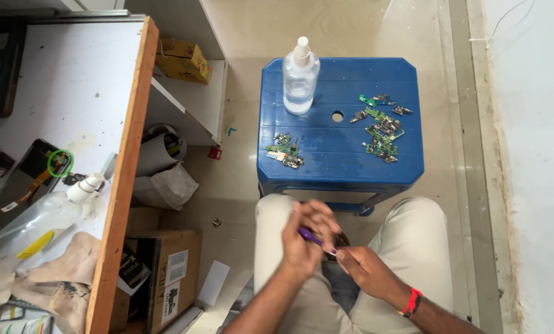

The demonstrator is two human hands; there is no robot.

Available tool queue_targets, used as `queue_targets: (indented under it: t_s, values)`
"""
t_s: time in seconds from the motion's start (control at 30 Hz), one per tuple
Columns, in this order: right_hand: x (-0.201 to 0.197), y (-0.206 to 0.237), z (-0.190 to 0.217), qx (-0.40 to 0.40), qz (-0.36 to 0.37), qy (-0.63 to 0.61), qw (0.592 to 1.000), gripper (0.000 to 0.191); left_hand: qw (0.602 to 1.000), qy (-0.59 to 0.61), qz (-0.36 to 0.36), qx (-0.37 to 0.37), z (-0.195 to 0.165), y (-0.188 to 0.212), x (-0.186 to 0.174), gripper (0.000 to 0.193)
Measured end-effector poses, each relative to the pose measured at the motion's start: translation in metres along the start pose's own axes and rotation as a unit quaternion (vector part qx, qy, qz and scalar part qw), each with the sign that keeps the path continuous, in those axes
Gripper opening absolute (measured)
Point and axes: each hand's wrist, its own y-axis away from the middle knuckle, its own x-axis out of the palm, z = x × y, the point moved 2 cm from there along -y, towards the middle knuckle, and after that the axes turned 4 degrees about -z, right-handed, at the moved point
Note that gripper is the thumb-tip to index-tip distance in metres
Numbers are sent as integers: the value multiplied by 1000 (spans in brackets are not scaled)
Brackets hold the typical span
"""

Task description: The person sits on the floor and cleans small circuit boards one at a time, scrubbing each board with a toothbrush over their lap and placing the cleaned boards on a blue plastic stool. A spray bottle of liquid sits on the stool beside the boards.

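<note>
1. The left hand (307,238) is closed around a purple brush (314,238), held over the lap between the knees; the brush's pale tip points toward the other hand.
2. The right hand (367,267) sits just beside it, fingers curled together at the brush tip. They seem to pinch something small there, but it is too small to tell what. A red band (411,302) circles that wrist.
3. On the floor to the left, cardboard boxes (165,275) stand under the edge of a white workbench (66,80), with a crumpled bag (164,185) and a roll of paper (156,151) behind them.
4. On the bench lie a rag (54,272), a clear bottle on its side (48,216), and a dark phone part (29,176) with an orange ribbon cable.
5. Ahead of the knees stands a blue plastic stool (341,164).
6. Near its front left lies a small cluster of green circuit boards (285,151); a larger scatter of circuit boards (381,130) lies on its right side.
7. At the far left of the stool top, a clear spray bottle (300,77) stands upright.
8. Farther back, a yellow box (183,60) rests on a shelf.
</note>
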Motion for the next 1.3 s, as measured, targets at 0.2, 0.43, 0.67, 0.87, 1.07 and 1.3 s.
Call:
queue_targets:
  t_s: [0.2, 0.43, 0.67, 0.87, 1.07, 1.3]
  values:
    - [-6, 6, 4, 16, 2, 39, 999, 59, 997, 78, -6, 7, -1, 2, -7, 66]
    - [-8, 8, 10, 12, -18, 48, 999, 61, 999, 39, 2, -19, -5, 1, -2, 72]
    - [-2, 8, 11, 25, -53, 30, 998, 57, 998, 2, -44, -45, 7, 10, 23, 94]
    - [-1, 13, 18, 30, -22, 72, 997, 55, 988, 104, -109, 19, -6, 1, 3, 94]
    - [-4, 9, 23, 26, -30, 53, 998, 56, 989, 41, -134, -53, 4, 2, 3, 92]
    - [-11, 5, 20, 36, -31, 118, 992, 56, 991, 22, -133, 7, 0, -2, 8, 79]
